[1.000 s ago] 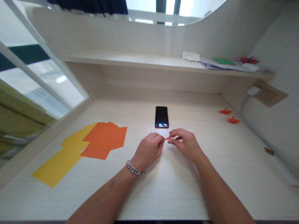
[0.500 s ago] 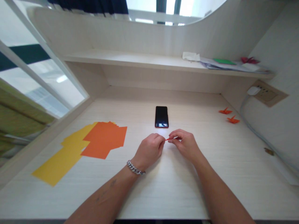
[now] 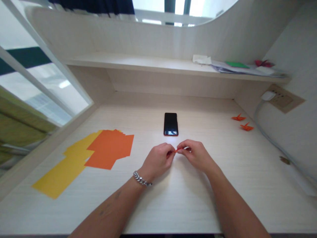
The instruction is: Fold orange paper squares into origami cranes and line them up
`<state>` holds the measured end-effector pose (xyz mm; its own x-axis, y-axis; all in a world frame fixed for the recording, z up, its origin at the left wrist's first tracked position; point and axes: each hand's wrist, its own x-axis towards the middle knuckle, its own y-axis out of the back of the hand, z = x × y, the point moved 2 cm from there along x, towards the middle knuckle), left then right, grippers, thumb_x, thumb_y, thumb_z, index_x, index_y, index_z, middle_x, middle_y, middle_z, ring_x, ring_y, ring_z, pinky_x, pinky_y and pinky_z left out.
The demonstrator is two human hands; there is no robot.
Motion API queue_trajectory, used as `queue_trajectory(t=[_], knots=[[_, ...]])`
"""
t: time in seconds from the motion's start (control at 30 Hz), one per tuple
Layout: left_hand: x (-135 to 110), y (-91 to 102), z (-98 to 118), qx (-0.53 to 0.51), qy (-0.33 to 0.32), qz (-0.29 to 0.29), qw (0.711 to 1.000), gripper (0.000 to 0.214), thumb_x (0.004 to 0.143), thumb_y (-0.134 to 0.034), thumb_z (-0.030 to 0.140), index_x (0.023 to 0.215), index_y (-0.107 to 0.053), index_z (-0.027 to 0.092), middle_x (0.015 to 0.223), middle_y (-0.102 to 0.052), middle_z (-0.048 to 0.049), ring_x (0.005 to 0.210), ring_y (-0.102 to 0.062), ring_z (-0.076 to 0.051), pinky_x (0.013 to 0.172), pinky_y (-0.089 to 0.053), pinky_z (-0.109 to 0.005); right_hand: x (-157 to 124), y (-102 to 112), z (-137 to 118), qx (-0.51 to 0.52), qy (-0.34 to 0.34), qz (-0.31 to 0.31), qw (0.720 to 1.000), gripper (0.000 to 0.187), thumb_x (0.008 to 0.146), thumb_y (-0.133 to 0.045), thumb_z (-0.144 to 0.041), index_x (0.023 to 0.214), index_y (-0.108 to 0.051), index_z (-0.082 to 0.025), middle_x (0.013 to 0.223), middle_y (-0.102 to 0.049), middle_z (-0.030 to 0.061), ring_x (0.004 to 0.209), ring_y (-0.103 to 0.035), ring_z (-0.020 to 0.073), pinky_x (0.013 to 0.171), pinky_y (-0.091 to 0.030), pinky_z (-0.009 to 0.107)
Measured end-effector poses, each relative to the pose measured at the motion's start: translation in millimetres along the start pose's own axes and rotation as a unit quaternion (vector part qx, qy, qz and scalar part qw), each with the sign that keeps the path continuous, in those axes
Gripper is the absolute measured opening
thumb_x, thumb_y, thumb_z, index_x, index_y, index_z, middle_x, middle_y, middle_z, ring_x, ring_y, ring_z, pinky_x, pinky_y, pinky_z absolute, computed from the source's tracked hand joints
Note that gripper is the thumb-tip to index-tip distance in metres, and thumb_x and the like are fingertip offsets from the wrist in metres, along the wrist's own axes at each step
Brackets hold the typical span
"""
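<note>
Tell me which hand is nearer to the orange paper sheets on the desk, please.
Left. The left hand is to the right of the orange paper sheets, not touching them; the right hand is farther right, beyond the left hand.

Study nook, built-in: pale wood-grain desk (image 3: 178,205) with a long matching shelf (image 3: 138,62) across the far side, stacked papers (image 3: 230,69) at its right end. Wall socket panel (image 3: 282,102) at right; glazed window (image 3: 44,86) at left. On the desk: smartphone (image 3: 170,124), orange and yellow paper sheets (image 3: 109,148), two origami cranes (image 3: 247,127). Home, dormitory or office: cannot tell which.
</note>
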<state>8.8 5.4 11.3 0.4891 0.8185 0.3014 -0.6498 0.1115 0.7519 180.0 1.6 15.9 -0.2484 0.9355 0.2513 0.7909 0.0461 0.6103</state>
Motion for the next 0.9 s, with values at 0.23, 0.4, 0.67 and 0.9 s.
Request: queue_trajectory(t=[0.23, 0.4, 0.67, 0.9], knots=[[1.8, -1.7, 1.7, -0.041, 0.028, -0.002, 0.999, 0.017, 0.086, -0.052, 0.025, 0.087, -0.067, 0.019, 0.080, -0.066, -0.0058, 0.071, -0.059, -0.016, 0.065, -0.044, -0.026, 0.4, 0.1, -1.0, -0.016, -0.003, 0.000, 1.000, 0.008, 0.081, -0.062, -0.021, 0.081, -0.070, -0.023, 0.080, -0.071, 0.0024, 0.074, -0.063, 0.0176, 0.069, -0.047, 0.028], [2.3, -2.0, 0.1, -0.057, 0.032, -0.018, 0.998, 0.018, 0.085, -0.053, 0.028, 0.082, -0.069, 0.019, 0.079, -0.067, -0.0057, 0.072, -0.059, -0.016, 0.064, -0.044, -0.026, -0.4, -0.3, -1.5, 0.000, -0.021, -0.009, 1.000, 0.009, 0.080, -0.062, -0.020, 0.080, -0.070, -0.022, 0.079, -0.071, 0.0022, 0.074, -0.064, 0.0176, 0.069, -0.047, 0.028], [4.1, 0.5, 0.8, -0.112, 0.067, -0.041, 0.991, 0.020, 0.084, -0.054, 0.030, 0.080, -0.069, 0.019, 0.076, -0.069, -0.0035, 0.067, -0.058, -0.015, 0.061, -0.041, -0.024, 0.2, -3.9, 4.0, 0.074, -0.107, 0.013, 0.991, 0.006, 0.074, -0.065, -0.022, 0.071, -0.070, -0.020, 0.071, -0.071, 0.0021, 0.066, -0.063, 0.0171, 0.063, -0.047, 0.028], [5.9, -6.3, -3.4, -0.271, 0.149, -0.035, 0.950, 0.027, 0.081, -0.058, 0.039, 0.076, -0.068, 0.014, 0.063, -0.063, -0.0014, 0.055, -0.051, -0.011, 0.051, -0.038, -0.021, 2.9, -13.5, 3.5, 0.291, -0.126, 0.073, 0.946, 0.025, 0.061, -0.075, -0.020, 0.083, -0.063, -0.017, 0.072, -0.069, 0.0022, 0.067, -0.065, 0.0175, 0.063, -0.051, 0.028]])
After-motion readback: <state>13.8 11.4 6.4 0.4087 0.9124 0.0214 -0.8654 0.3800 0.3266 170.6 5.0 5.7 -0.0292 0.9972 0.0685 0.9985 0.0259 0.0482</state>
